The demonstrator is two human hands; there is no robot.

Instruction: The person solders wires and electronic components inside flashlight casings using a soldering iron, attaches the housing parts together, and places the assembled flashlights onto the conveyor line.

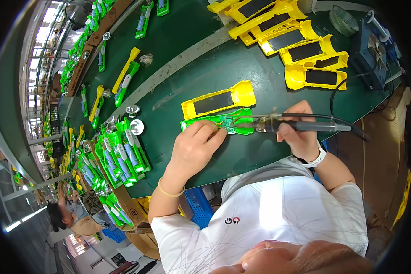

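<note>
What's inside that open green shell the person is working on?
Inside the green shell a small circuit board shows, with the soldering iron tip from the right hand on it. The left hand covers the shell's left end, so that part is hidden.

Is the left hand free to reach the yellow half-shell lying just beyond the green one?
Probably yes. The left hand rests on the green half-shell; the yellow half-shell lies right beyond it, nothing between. The right hand holds the soldering iron off to the side.
</note>
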